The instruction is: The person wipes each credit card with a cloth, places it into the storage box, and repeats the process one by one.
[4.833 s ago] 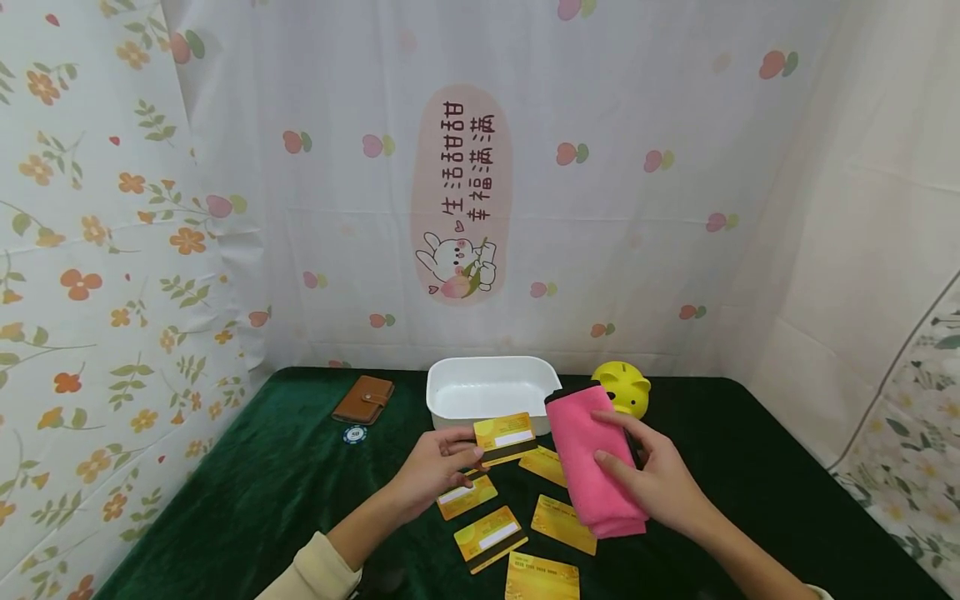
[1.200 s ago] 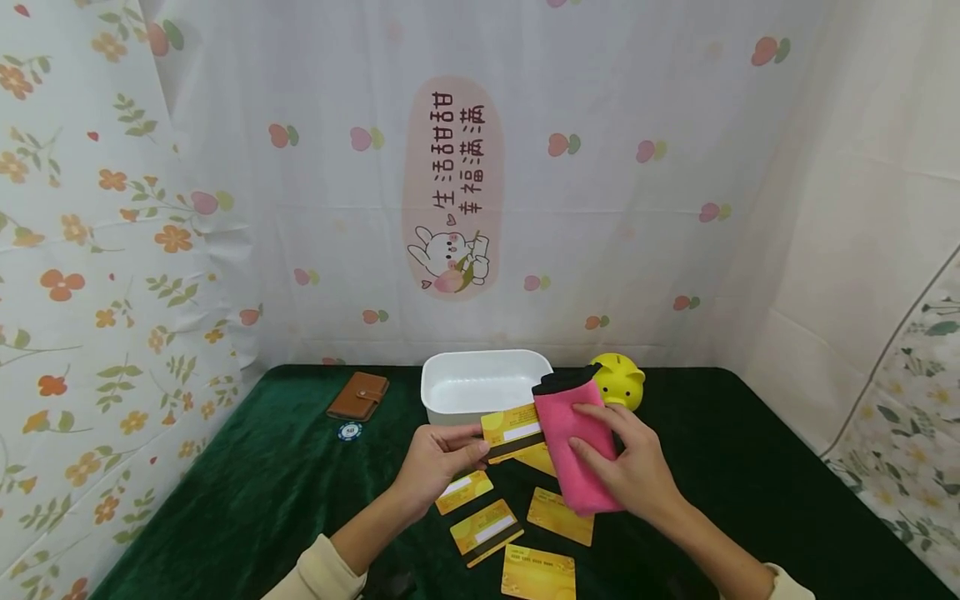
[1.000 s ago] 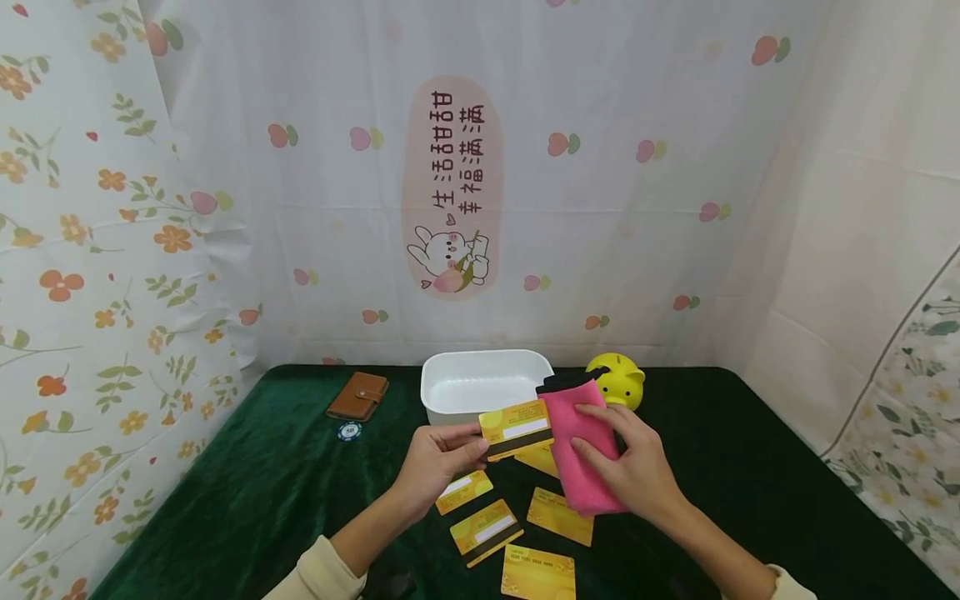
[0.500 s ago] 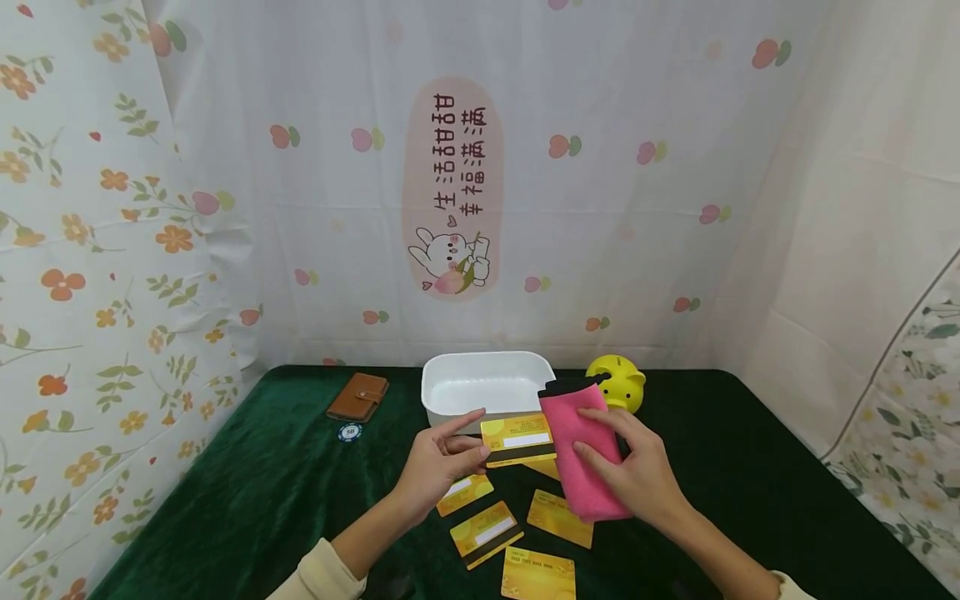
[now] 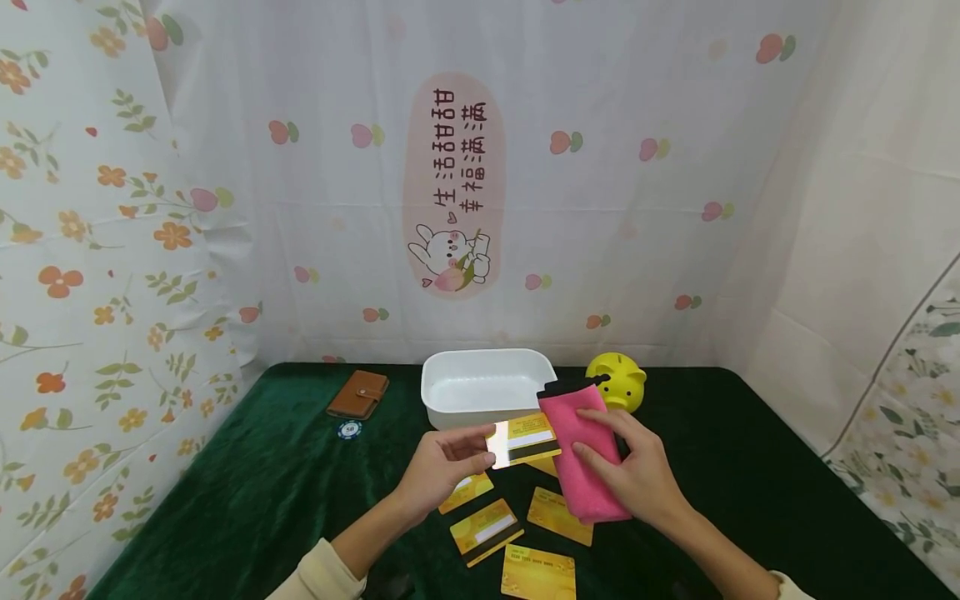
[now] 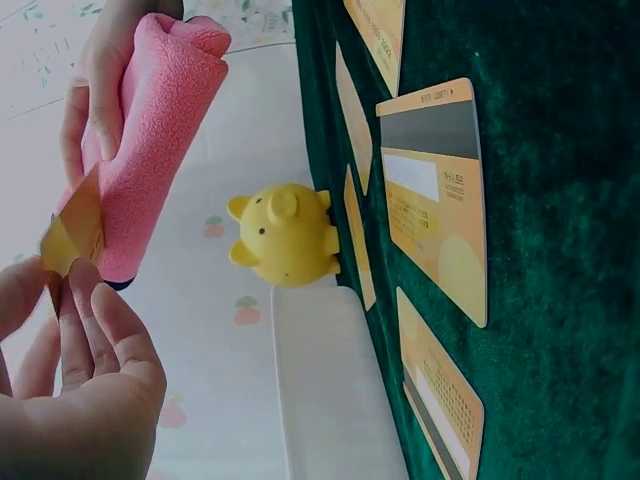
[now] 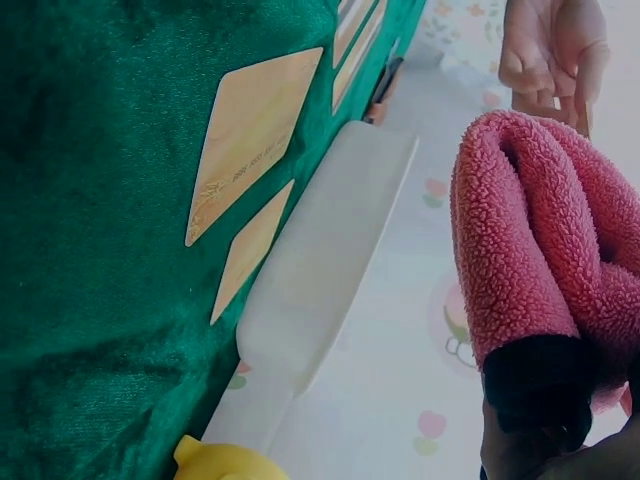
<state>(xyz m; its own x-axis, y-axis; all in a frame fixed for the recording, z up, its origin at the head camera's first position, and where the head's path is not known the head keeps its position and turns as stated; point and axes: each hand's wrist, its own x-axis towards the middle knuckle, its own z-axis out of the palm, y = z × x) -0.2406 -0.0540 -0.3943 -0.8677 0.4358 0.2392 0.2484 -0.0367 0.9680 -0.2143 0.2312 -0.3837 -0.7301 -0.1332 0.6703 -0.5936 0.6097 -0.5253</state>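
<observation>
Pinching a gold magnetic-stripe card [image 5: 534, 438] by its left end between thumb and fingers of the left hand [image 5: 442, 467], in the air, with glare whitening that end in the head view. Gripping a folded pink fleece cloth [image 5: 573, 462] with the right hand [image 5: 637, 467], just beside the card and overlapping in the head view; impossible to tell any contact for certain. Revealing, from the right wrist, looped folds and hollows in the fleece, hidden from the head camera. Showing below, on dark green velvet [image 5: 262, 517], five more gold cards [image 5: 538, 573], some stripe up, some number side up. Leaving in sight farther back a white rectangular tub [image 5: 450, 415] and, just right of it, a yellow piggy bank [image 5: 624, 385], with eyes and snout plain from the left wrist but partly covered in the head view. Adding, at back left, a brown snap-strap wallet [image 5: 360, 395] and, near it, a blue-and-white poker chip [image 5: 349, 430], found in the head view alone.
</observation>
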